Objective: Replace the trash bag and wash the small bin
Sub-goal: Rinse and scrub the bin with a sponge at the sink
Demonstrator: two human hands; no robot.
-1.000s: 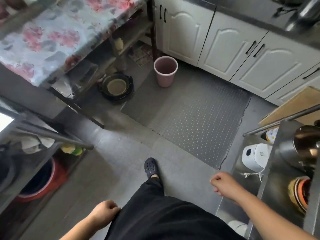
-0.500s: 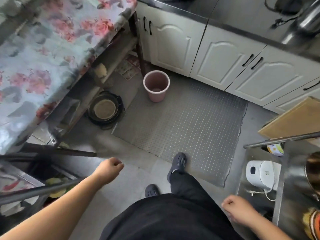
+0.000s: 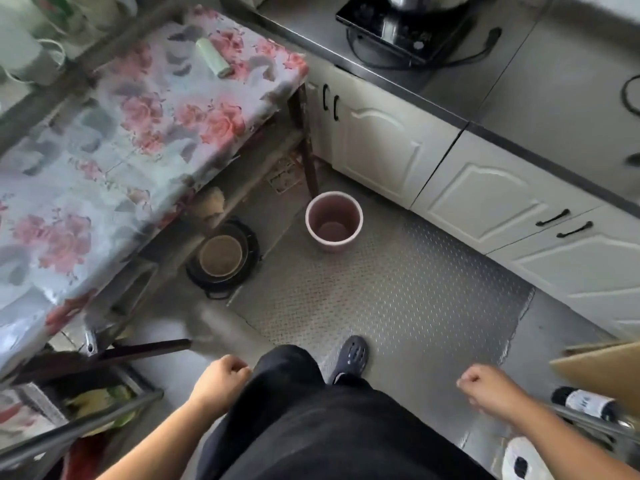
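- Looking down from my head camera, I see the small pink bin [image 3: 334, 221] standing upright on the floor, its long axis vertical and its round mouth pointing straight up at me.
- It sits at the far left corner of the grey diamond-plate mat [image 3: 398, 299], just beside the dark table leg [image 3: 309, 147] and close in front of the cream cabinet doors [image 3: 388, 143].
- I can see down to the bin's bare bottom; no bag lines it.
- My left hand [image 3: 221, 375] hangs at my left thigh with its fingers curled into a loose fist, holding nothing.
- My right hand [image 3: 485, 384] is out to the right, also curled into a fist with nothing in it.
- Both hands are well apart from the bin, which stands ahead of me across the mat.
- One dark perforated clog [image 3: 350, 356] is planted on the near edge of the mat, its toe pointing towards the bin; my black trousers [image 3: 311, 427] fill the lower middle of the view.
- A pale green roll [image 3: 213, 57], possibly a roll of bags, lies on its side on the floral tablecloth [image 3: 104, 161] at left, its long axis running diagonally from far left to near right.
- Under the table, left of the bin, a round black pot [image 3: 221, 259] rests on the floor.
- On the steel countertop [image 3: 519, 81] behind the cabinets sits a black induction hob [image 3: 398, 32] with its cable looping off to the right.
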